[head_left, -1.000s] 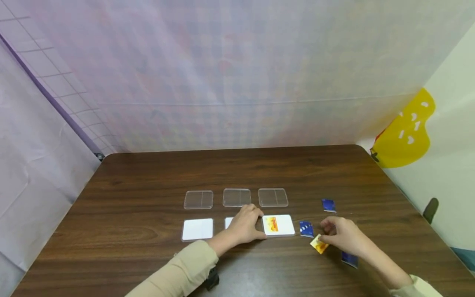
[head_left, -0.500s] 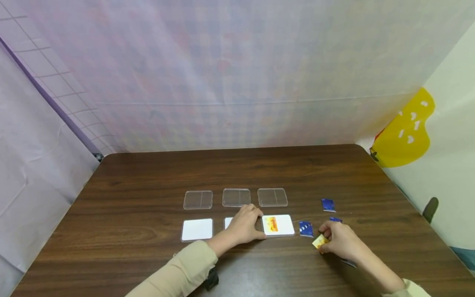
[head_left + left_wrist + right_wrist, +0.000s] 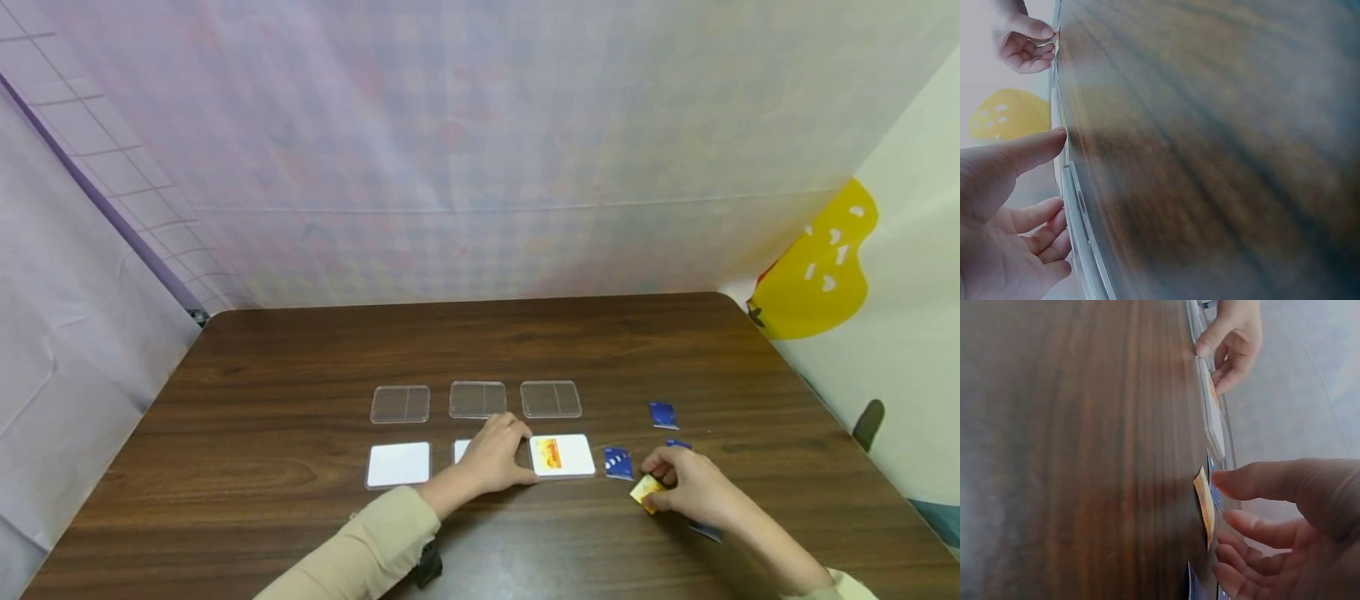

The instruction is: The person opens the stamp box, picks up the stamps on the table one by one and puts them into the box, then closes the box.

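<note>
My left hand (image 3: 491,457) spans the left end of a shallow clear case (image 3: 579,456) with a white top, thumb and fingers at its near and far edges. A small orange picture piece (image 3: 550,453) lies on the left half of that white top. My right hand (image 3: 693,485) pinches a small yellow printed card (image 3: 643,489) with thumb and fingertips, low over the table. In the right wrist view this yellow card (image 3: 1205,506) stands slightly tilted by the thumb. Just left of that hand lies a blue card (image 3: 618,462) with pale spots.
Another white-topped case (image 3: 399,464) lies left; one more (image 3: 462,450) is mostly hidden by my left hand. Three clear lids (image 3: 401,404) form a row behind. More blue cards (image 3: 663,414) lie around my right hand, one (image 3: 706,532) partly under the wrist.
My right hand has closed its thumb and fingers further over the yellow card, which has turned slightly. My left hand has stayed in place.
</note>
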`<state>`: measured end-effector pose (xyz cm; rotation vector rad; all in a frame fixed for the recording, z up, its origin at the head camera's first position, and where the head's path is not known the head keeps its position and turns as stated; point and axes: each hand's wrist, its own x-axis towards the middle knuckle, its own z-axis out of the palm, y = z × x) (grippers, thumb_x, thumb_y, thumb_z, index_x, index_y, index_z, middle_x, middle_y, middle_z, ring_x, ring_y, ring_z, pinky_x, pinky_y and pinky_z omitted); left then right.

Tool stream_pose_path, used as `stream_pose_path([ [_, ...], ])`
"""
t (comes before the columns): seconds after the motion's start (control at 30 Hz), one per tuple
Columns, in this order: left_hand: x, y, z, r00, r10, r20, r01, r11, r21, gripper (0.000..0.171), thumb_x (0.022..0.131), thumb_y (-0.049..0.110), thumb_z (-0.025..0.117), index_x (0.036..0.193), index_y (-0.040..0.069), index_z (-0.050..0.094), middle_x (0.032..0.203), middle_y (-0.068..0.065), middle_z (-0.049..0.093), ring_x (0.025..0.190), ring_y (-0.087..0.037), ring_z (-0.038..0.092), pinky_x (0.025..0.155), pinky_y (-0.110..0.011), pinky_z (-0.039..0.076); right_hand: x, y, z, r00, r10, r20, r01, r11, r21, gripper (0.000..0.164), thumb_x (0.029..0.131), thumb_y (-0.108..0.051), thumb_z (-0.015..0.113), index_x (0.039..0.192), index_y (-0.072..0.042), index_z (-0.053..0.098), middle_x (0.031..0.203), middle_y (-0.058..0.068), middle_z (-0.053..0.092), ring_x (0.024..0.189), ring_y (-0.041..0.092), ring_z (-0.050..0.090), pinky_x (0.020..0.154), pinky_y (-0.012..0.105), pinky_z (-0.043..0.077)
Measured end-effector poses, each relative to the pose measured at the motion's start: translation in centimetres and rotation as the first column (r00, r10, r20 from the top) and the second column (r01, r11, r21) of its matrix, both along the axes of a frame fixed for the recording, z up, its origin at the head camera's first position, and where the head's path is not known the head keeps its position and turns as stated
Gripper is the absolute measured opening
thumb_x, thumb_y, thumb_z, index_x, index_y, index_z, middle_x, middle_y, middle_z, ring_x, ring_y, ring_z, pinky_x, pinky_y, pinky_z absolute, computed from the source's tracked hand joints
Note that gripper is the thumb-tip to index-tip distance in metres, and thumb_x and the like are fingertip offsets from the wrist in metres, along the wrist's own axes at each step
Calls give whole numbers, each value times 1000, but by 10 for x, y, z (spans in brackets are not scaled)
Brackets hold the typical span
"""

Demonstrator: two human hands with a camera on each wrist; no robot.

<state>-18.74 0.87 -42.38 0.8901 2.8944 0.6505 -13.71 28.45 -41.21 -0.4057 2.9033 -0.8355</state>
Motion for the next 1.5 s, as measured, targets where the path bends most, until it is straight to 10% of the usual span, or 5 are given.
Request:
stream_pose_path([
  [0.47,-1,-1,-1,1000,-3,1,3,1000,8,56,65,36,79,108,4,61,103,-4,56,97,-18,49,88,-25,42,9,-7,0,982,-185,41,184,983,18,31,58,-5,76,84,4,61,71,3,59,66,14,54,55,23,44],
  [1.23,0,0,-1,1000,-5,-13,6,1000,26,54,64,33,80,105,3,62,98,-4,56,95,-18,50,85,-24,42,3,3,-6,991,-124,52,127,990,-60,26,62,-3,73,82,-3,57,68,0,51,59,6,45,52,22,39],
  [1.5,-1,-1,-1,1000,-5,-7,5,1000,27,54,64,33,80,105,3,62,98,-4,56,94,-18,49,85,-24,42,-6,13,-8,993,85,83,-64,970,-234,9,76,5,59,84,1,59,70,1,54,55,1,45,46,20,42],
])
